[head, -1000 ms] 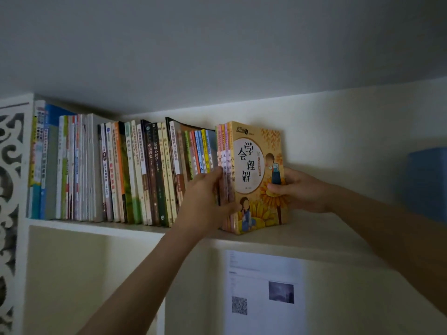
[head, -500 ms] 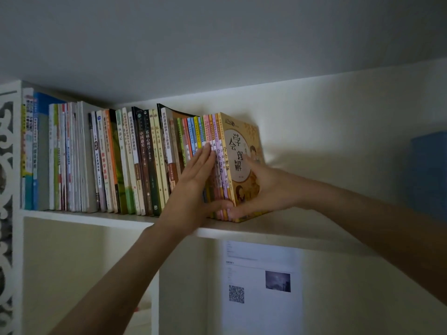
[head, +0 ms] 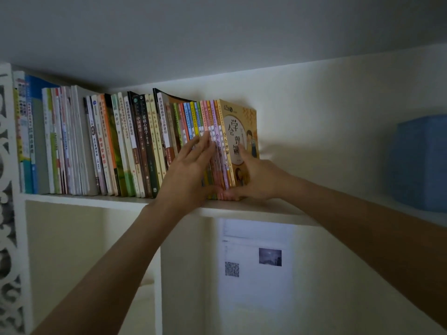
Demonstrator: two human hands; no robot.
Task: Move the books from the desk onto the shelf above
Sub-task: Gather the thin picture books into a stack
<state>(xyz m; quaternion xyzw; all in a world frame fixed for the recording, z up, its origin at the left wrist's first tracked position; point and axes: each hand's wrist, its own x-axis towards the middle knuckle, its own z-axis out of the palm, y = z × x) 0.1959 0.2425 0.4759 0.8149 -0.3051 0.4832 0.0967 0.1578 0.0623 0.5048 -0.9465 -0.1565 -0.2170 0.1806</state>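
A set of thin colourful books (head: 205, 114) stands upright on the white shelf (head: 266, 211), at the right end of a long row of books (head: 96, 141). The outermost one is a yellow book (head: 239, 122) with a cartoon cover facing right. My left hand (head: 191, 170) lies flat against the spines of the thin books, fingers stretched out. My right hand (head: 261, 180) presses on the yellow cover, its thumb wrapped around the bottom of the spines. The desk is out of view.
A blue box (head: 420, 163) sits on the shelf far to the right, with bare shelf between it and the books. A paper with a QR code (head: 254, 257) hangs on the wall below. A carved white panel (head: 7, 213) borders the left edge.
The set of thin books was pushed left and back until it closed the gap with the row. My left hand went from gripping the set to lying flat on the spines.
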